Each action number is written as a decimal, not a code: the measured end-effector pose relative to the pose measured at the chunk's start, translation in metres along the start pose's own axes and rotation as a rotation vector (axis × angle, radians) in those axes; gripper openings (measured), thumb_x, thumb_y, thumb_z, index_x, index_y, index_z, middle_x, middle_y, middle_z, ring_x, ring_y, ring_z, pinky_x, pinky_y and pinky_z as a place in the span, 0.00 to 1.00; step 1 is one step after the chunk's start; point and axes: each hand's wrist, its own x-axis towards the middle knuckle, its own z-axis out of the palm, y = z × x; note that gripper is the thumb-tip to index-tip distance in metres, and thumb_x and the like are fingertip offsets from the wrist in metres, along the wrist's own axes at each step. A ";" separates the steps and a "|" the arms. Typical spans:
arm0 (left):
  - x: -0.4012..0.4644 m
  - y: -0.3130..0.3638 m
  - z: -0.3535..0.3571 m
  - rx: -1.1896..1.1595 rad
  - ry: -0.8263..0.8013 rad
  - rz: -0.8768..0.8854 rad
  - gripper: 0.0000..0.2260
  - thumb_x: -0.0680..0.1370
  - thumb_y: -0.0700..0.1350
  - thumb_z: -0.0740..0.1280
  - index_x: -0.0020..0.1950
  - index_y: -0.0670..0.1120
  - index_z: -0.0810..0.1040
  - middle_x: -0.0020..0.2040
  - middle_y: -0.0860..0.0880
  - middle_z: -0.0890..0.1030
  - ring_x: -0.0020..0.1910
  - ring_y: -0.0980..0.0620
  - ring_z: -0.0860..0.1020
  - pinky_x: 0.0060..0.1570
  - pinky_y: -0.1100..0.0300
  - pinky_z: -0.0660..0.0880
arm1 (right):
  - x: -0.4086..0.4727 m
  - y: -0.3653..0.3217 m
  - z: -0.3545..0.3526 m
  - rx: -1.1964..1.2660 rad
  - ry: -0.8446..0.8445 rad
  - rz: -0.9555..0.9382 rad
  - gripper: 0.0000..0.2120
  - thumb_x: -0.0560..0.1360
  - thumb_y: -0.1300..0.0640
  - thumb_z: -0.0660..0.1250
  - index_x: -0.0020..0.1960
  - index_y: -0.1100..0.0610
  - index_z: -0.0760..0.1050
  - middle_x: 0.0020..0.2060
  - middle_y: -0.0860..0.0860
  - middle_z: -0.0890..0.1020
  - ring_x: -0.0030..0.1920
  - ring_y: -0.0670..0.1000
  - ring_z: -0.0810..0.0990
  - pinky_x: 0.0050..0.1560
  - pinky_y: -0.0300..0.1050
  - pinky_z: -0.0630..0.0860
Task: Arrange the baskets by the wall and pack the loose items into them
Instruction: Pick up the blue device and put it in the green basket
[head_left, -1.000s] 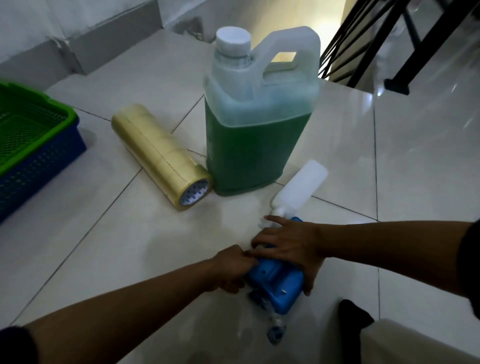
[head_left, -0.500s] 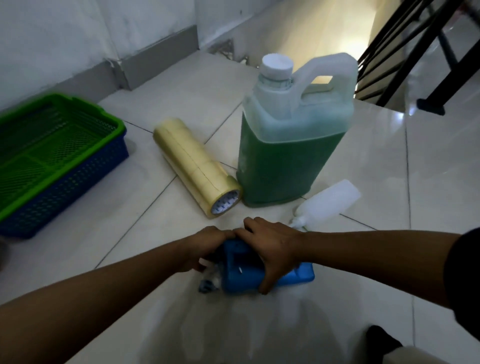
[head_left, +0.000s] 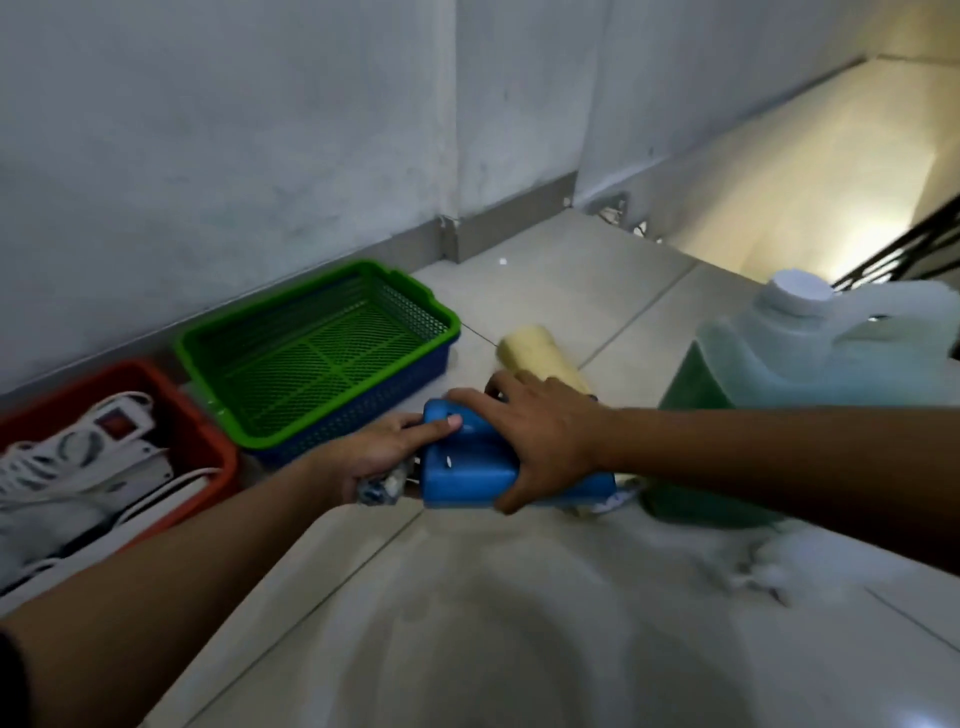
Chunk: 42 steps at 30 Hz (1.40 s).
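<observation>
A blue plastic object (head_left: 467, 467) is held just above the tiled floor by both hands. My right hand (head_left: 540, 436) grips it from above, fingers curled over its right end. My left hand (head_left: 374, 457) holds its left end, thumb on the top, with a small clear-and-blue part sticking out below the palm. A green basket (head_left: 311, 306) nested in a blue one stands by the wall, empty. Left of it, a red basket (head_left: 208, 436) holds white power strips (head_left: 104, 441) and cords.
A stack of yellowish tape rolls (head_left: 540, 358) lies on the floor behind my right hand. A large jug of green liquid (head_left: 810, 374) with a white cap stands at the right. Black stair railing (head_left: 904, 249) is at the far right. Grey wall and skirting run behind the baskets.
Both hands have carried the blue object left, toward the baskets. The view has swung left, bringing the red basket into sight; the white bottle is hidden now.
</observation>
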 end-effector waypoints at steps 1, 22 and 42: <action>-0.002 0.001 -0.012 -0.030 0.039 0.026 0.12 0.74 0.53 0.68 0.52 0.48 0.78 0.48 0.45 0.84 0.45 0.47 0.83 0.44 0.53 0.81 | 0.009 0.000 -0.010 -0.079 -0.017 -0.008 0.53 0.62 0.35 0.72 0.76 0.45 0.43 0.66 0.60 0.65 0.62 0.60 0.69 0.59 0.55 0.69; 0.013 -0.004 -0.156 -0.582 0.511 0.091 0.07 0.77 0.47 0.66 0.47 0.44 0.78 0.31 0.48 0.85 0.28 0.54 0.83 0.28 0.61 0.80 | 0.197 -0.002 -0.018 0.077 0.107 -0.088 0.29 0.69 0.56 0.68 0.69 0.49 0.65 0.60 0.56 0.72 0.60 0.60 0.71 0.60 0.57 0.74; 0.064 -0.011 -0.156 0.787 0.896 -0.168 0.23 0.77 0.51 0.65 0.67 0.39 0.67 0.62 0.37 0.76 0.61 0.37 0.74 0.57 0.51 0.72 | 0.236 -0.004 0.058 0.204 0.019 -0.096 0.22 0.80 0.41 0.48 0.72 0.45 0.62 0.67 0.54 0.68 0.62 0.61 0.73 0.61 0.57 0.67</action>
